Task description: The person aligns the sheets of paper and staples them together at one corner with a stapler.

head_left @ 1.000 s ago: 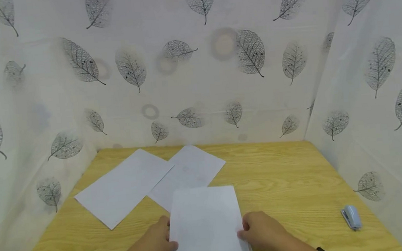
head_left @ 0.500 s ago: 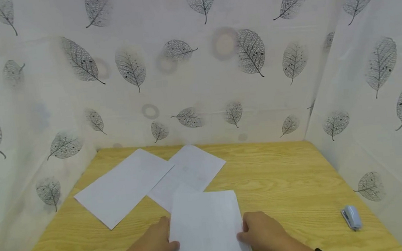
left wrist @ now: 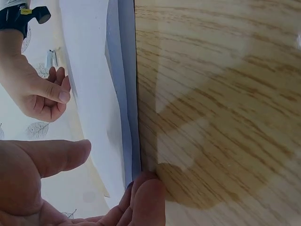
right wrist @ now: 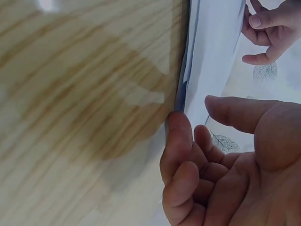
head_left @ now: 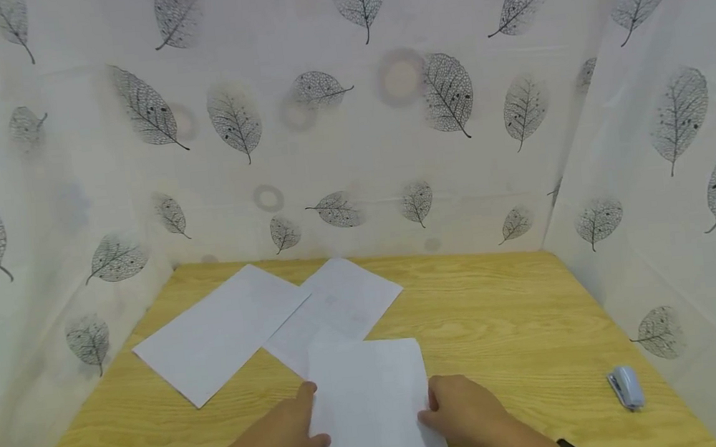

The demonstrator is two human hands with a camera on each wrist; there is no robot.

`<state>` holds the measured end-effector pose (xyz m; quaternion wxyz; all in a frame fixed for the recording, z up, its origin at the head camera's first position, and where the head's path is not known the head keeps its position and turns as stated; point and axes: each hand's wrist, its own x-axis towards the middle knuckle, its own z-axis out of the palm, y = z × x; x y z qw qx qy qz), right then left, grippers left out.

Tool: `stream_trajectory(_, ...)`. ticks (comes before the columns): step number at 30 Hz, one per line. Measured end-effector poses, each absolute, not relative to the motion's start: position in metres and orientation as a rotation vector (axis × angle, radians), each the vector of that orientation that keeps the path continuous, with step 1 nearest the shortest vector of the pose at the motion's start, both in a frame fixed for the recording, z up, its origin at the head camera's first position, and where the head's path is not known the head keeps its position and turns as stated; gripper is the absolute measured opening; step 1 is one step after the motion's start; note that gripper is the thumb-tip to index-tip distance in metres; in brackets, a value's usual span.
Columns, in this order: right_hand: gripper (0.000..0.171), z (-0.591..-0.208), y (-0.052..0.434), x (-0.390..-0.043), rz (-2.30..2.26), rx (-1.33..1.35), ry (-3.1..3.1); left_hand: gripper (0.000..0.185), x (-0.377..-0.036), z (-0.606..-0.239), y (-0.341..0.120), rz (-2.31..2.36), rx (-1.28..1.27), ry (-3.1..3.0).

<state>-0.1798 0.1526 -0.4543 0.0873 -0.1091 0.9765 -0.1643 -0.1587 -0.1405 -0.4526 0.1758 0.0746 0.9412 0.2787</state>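
Observation:
A stack of white paper sheets [head_left: 369, 409] lies at the front middle, its lower end cut off by the head view's border. My left hand [head_left: 282, 439] holds its left edge, thumb over the top sheet and fingers at the side. On the opposite edge, my right hand [head_left: 467, 411] has its thumb over the sheet and its fingers bent against the side. In the left wrist view, the layered paper edges [left wrist: 123, 94] are slightly uneven and run between thumb and fingers. The right wrist view shows bent fingers [right wrist: 178, 136] right at the stack's edge [right wrist: 184, 80].
Two loose white sheets lie farther back on the wooden table [head_left: 502, 310]: a left sheet [head_left: 222, 334] overlapping a second sheet [head_left: 346, 300]. A small light-blue stapler [head_left: 626, 387] sits at the right. Leaf-patterned curtains [head_left: 350, 145] enclose the back and sides.
The stack's far edge has dropped slightly toward me since a second ago. My left hand has moved a little right, farther over the paper; the right hand has shifted slightly left.

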Motion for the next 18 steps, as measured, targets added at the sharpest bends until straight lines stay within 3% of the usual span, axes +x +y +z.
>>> stream_trajectory(10, 0.034, -0.444, 0.143, -0.19, -0.333, -0.33, 2.902, 0.082, -0.16, -0.447, -0.147, 0.713, 0.21, 2.703)
stream_trajectory(18, 0.035, -0.416, 0.115, -0.234, -0.328, -0.276, 2.968, 0.083, -0.187, -0.432, -0.169, 0.625, 0.246, 2.903)
